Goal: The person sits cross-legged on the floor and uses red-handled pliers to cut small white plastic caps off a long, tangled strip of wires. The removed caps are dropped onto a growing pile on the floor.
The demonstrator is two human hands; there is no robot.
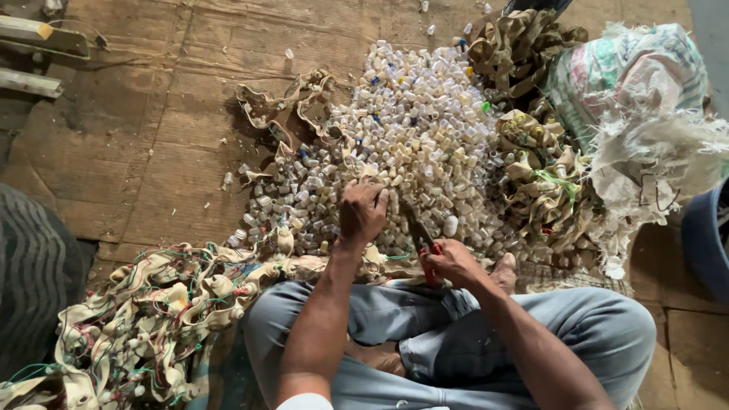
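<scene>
Head view. One person sits cross-legged on a floor covered in brown cardboard sheets (pixel 152 137), in grey-blue trousers, one bare foot (pixel 504 271) showing beside the right knee.

Two hands are in view. The left hand (pixel 362 212) rests palm down on the near edge of a heap of small pale plastic caps (pixel 410 129), fingers curled into the pieces; whether they pinch one piece cannot be told. The right hand (pixel 452 263) is closed around the red handles of one pair of cutting pliers (pixel 420 235), whose dark jaws point up and away toward the heap, just beside the left hand.

The caps are far too many to count; a few blue ones and at least one green one lie among the pale ones, and several strays lie apart on the cardboard.

Tangles of cream strip material: one long tangle with red and green wires (pixel 144 319) at lower left, one small piece (pixel 288 106) at the heap's upper left, one mass (pixel 531 167) at the heap's right.

One frayed woven sack (pixel 638 83) lies at upper right. One blue tub's rim (pixel 702 235) shows at the right edge.
</scene>
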